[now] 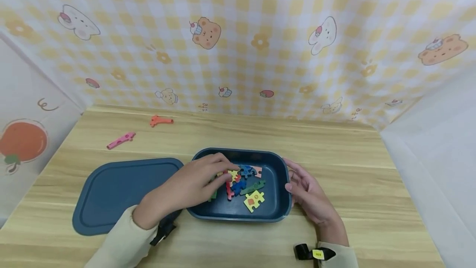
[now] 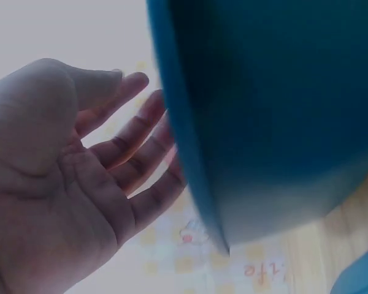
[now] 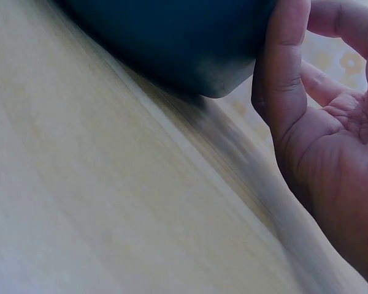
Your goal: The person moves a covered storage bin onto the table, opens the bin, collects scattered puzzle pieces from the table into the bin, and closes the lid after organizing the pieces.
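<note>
A dark blue plastic box [image 1: 275, 181] stands on the table, holding several colourful jigsaw puzzle pieces in its left and middle part. My left hand [image 1: 202, 179] reaches over the box's left side, thumb and fingertips down among the pieces at a yellow puzzle piece [image 1: 234, 175]. In the left wrist view, the box wall [image 2: 282, 122] stands beside that hand's loosely bent fingers [image 2: 135, 138]. My right hand [image 1: 310, 193] holds the box's right end, thumb at the rim and fingers along the outer wall. Nearer that hand lies another yellow puzzle piece [image 1: 254, 201], with a green piece [image 1: 253, 187] above it.
Left of the box lies a flat blue lid [image 1: 122, 193], partly under my left forearm. A pink piece [image 1: 121, 140] and an orange piece [image 1: 161, 120] lie at the back left of the wooden table [image 1: 334, 156]. A checked cloth [image 1: 238, 65] hangs behind the table.
</note>
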`<state>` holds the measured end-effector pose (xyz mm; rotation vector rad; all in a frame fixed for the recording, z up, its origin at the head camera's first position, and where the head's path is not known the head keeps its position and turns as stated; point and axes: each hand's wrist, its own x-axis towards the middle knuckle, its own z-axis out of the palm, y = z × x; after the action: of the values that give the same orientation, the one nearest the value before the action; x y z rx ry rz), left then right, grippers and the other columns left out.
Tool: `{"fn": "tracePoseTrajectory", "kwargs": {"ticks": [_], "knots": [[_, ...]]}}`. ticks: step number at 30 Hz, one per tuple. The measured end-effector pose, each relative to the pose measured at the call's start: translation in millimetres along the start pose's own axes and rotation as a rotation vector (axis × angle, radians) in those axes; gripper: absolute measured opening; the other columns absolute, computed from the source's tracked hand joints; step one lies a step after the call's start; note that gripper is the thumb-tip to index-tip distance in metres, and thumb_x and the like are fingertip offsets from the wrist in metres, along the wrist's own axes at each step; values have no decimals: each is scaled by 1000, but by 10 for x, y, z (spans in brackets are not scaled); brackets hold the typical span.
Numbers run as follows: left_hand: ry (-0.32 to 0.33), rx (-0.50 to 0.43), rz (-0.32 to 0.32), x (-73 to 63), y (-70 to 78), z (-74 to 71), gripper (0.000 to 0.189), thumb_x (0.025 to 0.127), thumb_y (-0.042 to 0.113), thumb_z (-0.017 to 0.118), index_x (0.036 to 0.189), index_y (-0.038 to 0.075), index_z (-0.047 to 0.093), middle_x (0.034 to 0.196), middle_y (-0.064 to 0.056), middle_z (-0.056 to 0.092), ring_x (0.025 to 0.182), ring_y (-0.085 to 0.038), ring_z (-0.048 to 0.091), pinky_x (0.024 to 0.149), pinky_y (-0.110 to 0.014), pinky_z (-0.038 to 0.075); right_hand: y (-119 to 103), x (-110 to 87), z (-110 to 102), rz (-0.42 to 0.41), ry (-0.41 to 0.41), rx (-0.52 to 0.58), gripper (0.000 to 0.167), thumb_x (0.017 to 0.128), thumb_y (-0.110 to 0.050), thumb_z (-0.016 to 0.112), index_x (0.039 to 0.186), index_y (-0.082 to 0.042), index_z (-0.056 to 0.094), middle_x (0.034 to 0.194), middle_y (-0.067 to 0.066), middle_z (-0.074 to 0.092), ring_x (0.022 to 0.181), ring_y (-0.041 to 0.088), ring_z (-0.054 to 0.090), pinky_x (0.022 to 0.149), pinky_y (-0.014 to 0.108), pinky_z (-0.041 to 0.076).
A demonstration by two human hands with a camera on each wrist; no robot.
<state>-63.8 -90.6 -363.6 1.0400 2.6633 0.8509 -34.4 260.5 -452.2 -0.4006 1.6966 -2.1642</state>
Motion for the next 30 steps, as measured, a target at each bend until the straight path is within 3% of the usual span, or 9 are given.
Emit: {"fn": "tracePoseTrajectory", "kwargs": {"ticks": [5, 9, 13, 18, 26, 30], "knots": [[111, -6, 3, -20, -58, -124, 30, 111, 31, 56, 138, 25, 70, 120, 7, 70, 95, -5, 61, 81, -30, 57, 3, -26, -12, 0, 11, 4, 61, 108, 3, 47, 165, -7, 28, 132, 7, 66, 91, 9, 72, 64, 21, 62], [210, 6, 0, -70, -176, -179, 30, 110, 28, 59, 138, 24, 69, 128, 7, 70, 111, -9, 65, 94, -39, 61, 5, -25, -8, 8, 16, 0, 62, 108, 3, 48, 166, -6, 27, 129, 6, 67, 89, 9, 72, 64, 22, 62], [282, 22, -25, -199, -370, -273, 31, 108, 23, 63, 138, 19, 69, 136, 3, 68, 122, -17, 66, 97, -45, 62, 5, -14, -1, 14, 15, -8, 63, 108, 1, 49, 166, -5, 25, 129, 6, 67, 91, 9, 71, 64, 22, 62], [382, 58, -96, -446, -658, -473, 30, 106, 14, 64, 136, 14, 70, 134, -8, 69, 123, -29, 66, 93, -55, 62, 11, 3, 5, 8, 5, -5, 63, 108, 2, 49, 166, -4, 25, 129, 6, 66, 92, 10, 71, 64, 23, 63], [420, 107, -213, -668, -1111, -695, 33, 108, 17, 62, 139, 7, 67, 136, -20, 66, 122, -41, 63, 95, -65, 53, 4, -20, -27, -3, 18, -23, 61, 108, 2, 48, 166, -6, 27, 135, 6, 65, 93, 9, 71, 63, 21, 61], [416, 135, -321, -823, -1351, -747, 34, 108, 16, 61, 139, 2, 65, 138, -27, 62, 119, -46, 62, 93, -71, 51, 9, -10, -25, 8, 13, -26, 62, 108, 1, 48, 166, -6, 27, 136, 7, 65, 93, 9, 71, 64, 21, 61]]}}
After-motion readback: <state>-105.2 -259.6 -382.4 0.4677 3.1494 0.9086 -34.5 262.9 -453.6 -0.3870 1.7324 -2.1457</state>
